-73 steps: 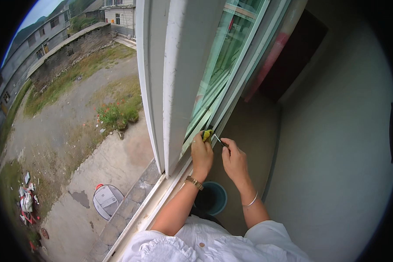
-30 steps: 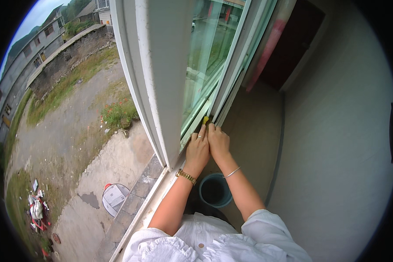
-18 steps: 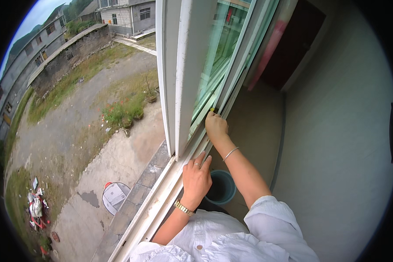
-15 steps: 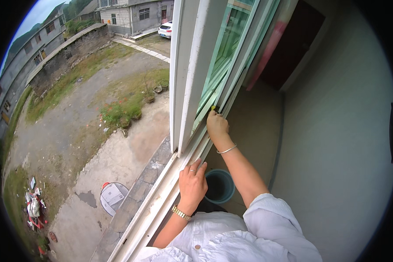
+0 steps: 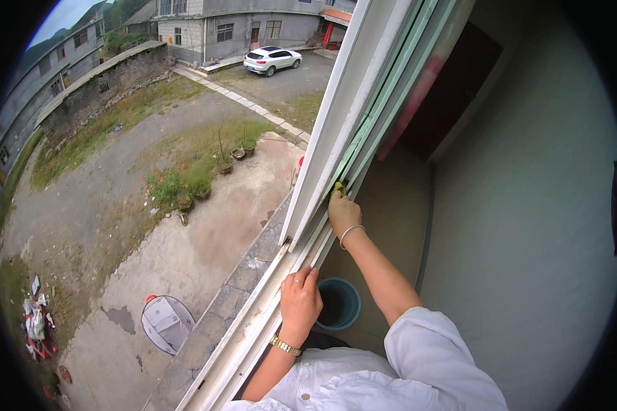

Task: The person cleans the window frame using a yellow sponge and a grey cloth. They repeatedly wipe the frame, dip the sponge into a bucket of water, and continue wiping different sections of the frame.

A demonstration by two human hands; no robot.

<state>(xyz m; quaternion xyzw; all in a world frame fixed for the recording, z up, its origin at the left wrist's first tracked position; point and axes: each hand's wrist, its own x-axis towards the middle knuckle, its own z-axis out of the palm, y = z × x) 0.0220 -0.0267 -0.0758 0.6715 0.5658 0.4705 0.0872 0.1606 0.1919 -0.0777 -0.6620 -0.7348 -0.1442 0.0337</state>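
Note:
My right hand (image 5: 344, 214) is closed on a small yellow-green cloth (image 5: 339, 188), of which only a bit shows beyond the fingers. It presses in at the white window frame (image 5: 315, 151), beside the edge of the green-tinted sliding pane (image 5: 367, 130). Nearer to me, my left hand (image 5: 299, 303) lies on the inner edge of the white sill track (image 5: 259, 301), fingers stretched out and holding nothing. Dirt specks mark the track's grooves.
A blue-green bucket (image 5: 339, 303) stands below the sill, just right of my left hand. Indoors, a pale wall (image 5: 514, 226) and a dark door (image 5: 452, 89) lie to the right. Outside, far below, are a yard with potted plants (image 5: 224, 164) and a white car (image 5: 273, 60).
The view has shifted, and the window frame now looks narrower, with more of the yard and car showing. My right hand sits slightly nearer with the cloth; my left stays on the sill.

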